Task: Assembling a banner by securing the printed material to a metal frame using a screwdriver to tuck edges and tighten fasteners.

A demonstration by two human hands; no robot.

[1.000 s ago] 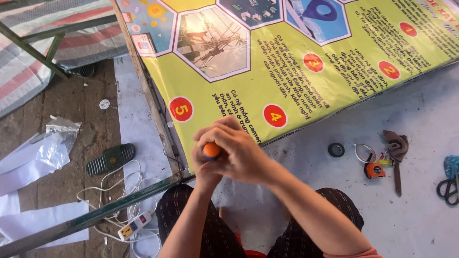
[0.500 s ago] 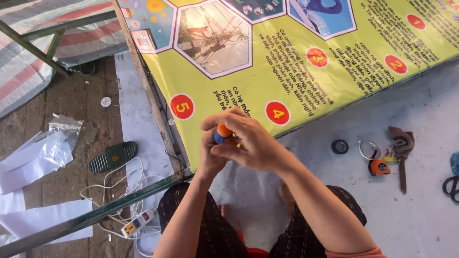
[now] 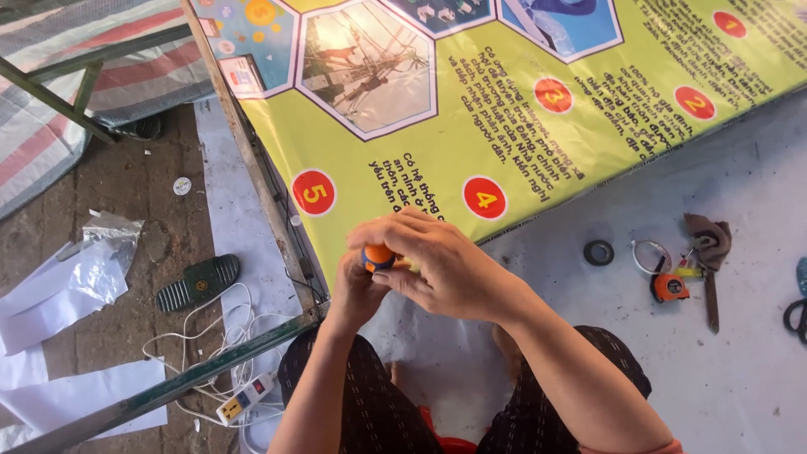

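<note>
On the dirt floor at the far left lie crumpled clear plastic (image 3: 97,265) and white paper sheets (image 3: 80,399), with a dark green sandal (image 3: 199,282) just beside them and a white power strip (image 3: 244,398) with its coiled cord nearer the knees. A rusty metal frame (image 3: 252,160) edges the yellow-green poster (image 3: 504,109) spread out ahead. In the middle, the left hand (image 3: 357,290) has its grip closed around a small orange-and-blue tool (image 3: 378,256), held over the poster's near edge; the right hand (image 3: 437,265) arches over it, fingers curled onto its top. Farther right, on the pale sheet, sit a black tape roll (image 3: 598,252), an orange tape measure (image 3: 670,287), and black scissors (image 3: 794,315) at the edge.
</note>
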